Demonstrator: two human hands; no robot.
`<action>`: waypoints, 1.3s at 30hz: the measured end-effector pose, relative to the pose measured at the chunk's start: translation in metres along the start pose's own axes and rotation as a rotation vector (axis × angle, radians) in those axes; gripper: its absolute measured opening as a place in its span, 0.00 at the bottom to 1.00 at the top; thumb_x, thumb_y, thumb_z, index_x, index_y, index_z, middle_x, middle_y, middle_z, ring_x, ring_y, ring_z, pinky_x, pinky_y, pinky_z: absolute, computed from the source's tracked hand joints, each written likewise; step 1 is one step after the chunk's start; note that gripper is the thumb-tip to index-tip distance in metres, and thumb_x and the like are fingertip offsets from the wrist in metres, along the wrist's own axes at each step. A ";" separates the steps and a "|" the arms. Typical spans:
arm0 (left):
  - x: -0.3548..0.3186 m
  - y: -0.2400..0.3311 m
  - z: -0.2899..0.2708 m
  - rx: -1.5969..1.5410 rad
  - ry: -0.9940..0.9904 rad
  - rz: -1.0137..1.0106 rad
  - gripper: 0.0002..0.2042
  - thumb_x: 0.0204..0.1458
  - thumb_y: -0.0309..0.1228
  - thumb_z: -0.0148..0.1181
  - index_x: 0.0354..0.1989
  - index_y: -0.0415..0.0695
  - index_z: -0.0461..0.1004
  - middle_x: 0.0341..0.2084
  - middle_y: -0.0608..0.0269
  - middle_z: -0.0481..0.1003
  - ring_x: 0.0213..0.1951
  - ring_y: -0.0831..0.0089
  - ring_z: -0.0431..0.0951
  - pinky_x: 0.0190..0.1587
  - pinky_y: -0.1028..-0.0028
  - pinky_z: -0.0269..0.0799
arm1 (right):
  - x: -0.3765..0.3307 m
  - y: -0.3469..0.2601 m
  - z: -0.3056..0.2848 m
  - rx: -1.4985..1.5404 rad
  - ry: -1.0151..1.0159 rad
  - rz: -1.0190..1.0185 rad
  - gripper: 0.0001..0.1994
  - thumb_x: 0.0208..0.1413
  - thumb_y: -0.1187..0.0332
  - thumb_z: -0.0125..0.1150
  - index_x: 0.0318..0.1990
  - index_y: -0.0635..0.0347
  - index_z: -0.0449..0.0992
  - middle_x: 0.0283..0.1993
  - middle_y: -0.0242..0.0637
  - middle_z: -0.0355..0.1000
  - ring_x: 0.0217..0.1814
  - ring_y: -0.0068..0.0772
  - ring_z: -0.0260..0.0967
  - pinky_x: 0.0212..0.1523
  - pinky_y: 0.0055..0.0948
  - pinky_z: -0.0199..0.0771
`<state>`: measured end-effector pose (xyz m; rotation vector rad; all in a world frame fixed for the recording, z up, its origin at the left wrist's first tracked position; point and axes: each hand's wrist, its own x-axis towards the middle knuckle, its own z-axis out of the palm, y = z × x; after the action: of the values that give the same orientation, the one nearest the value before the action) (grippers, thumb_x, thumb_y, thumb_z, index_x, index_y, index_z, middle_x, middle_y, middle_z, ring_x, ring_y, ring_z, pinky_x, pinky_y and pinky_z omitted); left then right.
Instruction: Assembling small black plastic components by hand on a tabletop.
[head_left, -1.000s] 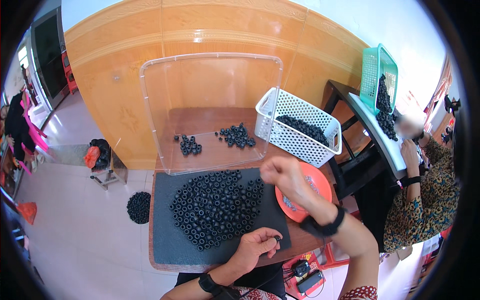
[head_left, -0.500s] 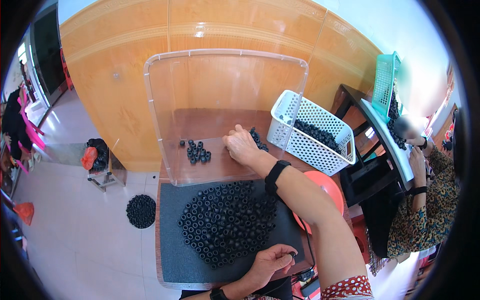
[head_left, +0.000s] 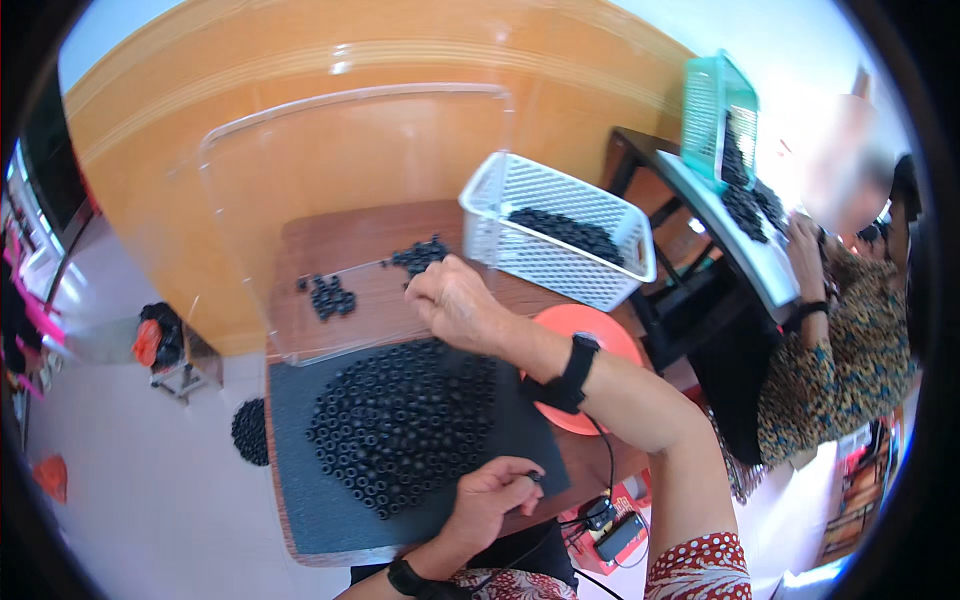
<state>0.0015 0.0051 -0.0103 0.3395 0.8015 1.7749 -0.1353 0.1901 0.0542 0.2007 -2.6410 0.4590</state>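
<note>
- My right hand (head_left: 452, 300) reaches forward over the table (head_left: 345, 235), at the open front edge of the clear bin (head_left: 350, 150). Its fingers are curled down and bunched; whether they pinch a ring I cannot tell from here.
- Just ahead of that hand, inside the bin, lies a small cluster of black rings (head_left: 420, 255). A second small cluster (head_left: 327, 295) lies to its left, a little apart.
- My left hand (head_left: 492, 497) rests at the near edge of the dark mat (head_left: 300, 500), fingers loosely closed, with something small and black at the fingertips; I cannot tell if it is gripped.
- The big pile of rings (head_left: 400, 420) lies on the mat between my two hands, behind the right hand and ahead-left of the left one.
- The right hand is by far the nearer to the bin's clusters; the left is nearer the pile's near edge.
- A white basket (head_left: 560, 250) with more rings stands right of the right hand, and an orange plate (head_left: 590, 330) lies under my right forearm.
</note>
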 end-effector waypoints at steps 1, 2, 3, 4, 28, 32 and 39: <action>0.001 0.001 0.000 0.023 0.043 0.034 0.06 0.52 0.19 0.50 0.38 0.33 0.70 0.23 0.58 0.72 0.24 0.74 0.71 0.29 0.77 0.69 | -0.016 -0.008 -0.014 0.136 0.056 -0.002 0.02 0.44 0.73 0.54 0.24 0.60 0.72 0.27 0.42 0.70 0.35 0.44 0.65 0.39 0.38 0.63; 0.000 0.003 0.000 0.034 0.009 0.017 0.06 0.52 0.19 0.50 0.38 0.33 0.70 0.23 0.58 0.72 0.24 0.74 0.71 0.29 0.77 0.69 | -0.034 -0.017 -0.031 0.193 0.068 0.045 0.03 0.46 0.72 0.54 0.26 0.61 0.72 0.28 0.41 0.70 0.34 0.44 0.65 0.39 0.37 0.63; 0.001 0.004 0.003 0.077 0.050 0.022 0.06 0.52 0.19 0.50 0.37 0.33 0.70 0.23 0.57 0.72 0.23 0.73 0.72 0.28 0.76 0.69 | -0.055 -0.027 -0.052 0.239 0.086 0.094 0.04 0.48 0.71 0.54 0.27 0.61 0.71 0.28 0.41 0.70 0.33 0.44 0.65 0.39 0.37 0.63; 0.001 0.005 0.005 0.123 0.097 0.030 0.06 0.52 0.19 0.50 0.37 0.33 0.71 0.23 0.57 0.72 0.23 0.73 0.72 0.27 0.75 0.70 | -0.074 -0.040 -0.070 0.268 0.054 0.229 0.04 0.50 0.70 0.55 0.30 0.61 0.72 0.29 0.39 0.70 0.35 0.42 0.66 0.40 0.35 0.64; -0.011 -0.018 0.101 0.330 0.194 0.139 0.07 0.53 0.25 0.55 0.36 0.35 0.66 0.24 0.61 0.70 0.22 0.76 0.69 0.24 0.79 0.65 | -0.279 -0.144 -0.079 0.160 0.703 0.354 0.08 0.38 0.78 0.56 0.30 0.63 0.70 0.28 0.36 0.60 0.32 0.38 0.56 0.30 0.30 0.61; -0.014 -0.018 0.099 0.305 0.176 0.176 0.06 0.53 0.24 0.53 0.37 0.36 0.67 0.25 0.62 0.70 0.24 0.77 0.69 0.26 0.79 0.65 | -0.276 -0.145 -0.079 0.172 0.750 0.358 0.08 0.40 0.77 0.53 0.32 0.64 0.69 0.28 0.39 0.60 0.32 0.41 0.56 0.33 0.33 0.60; -0.012 -0.014 0.100 0.255 0.090 0.082 0.08 0.52 0.22 0.52 0.39 0.32 0.69 0.28 0.58 0.73 0.27 0.74 0.72 0.30 0.76 0.69 | -0.283 -0.140 -0.102 0.337 0.742 0.439 0.05 0.42 0.77 0.58 0.31 0.62 0.73 0.31 0.36 0.70 0.33 0.38 0.64 0.36 0.32 0.63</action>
<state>0.0748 0.0312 0.0549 0.4688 1.0967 1.7767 0.1871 0.1138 0.0519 -0.3892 -1.8511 0.9156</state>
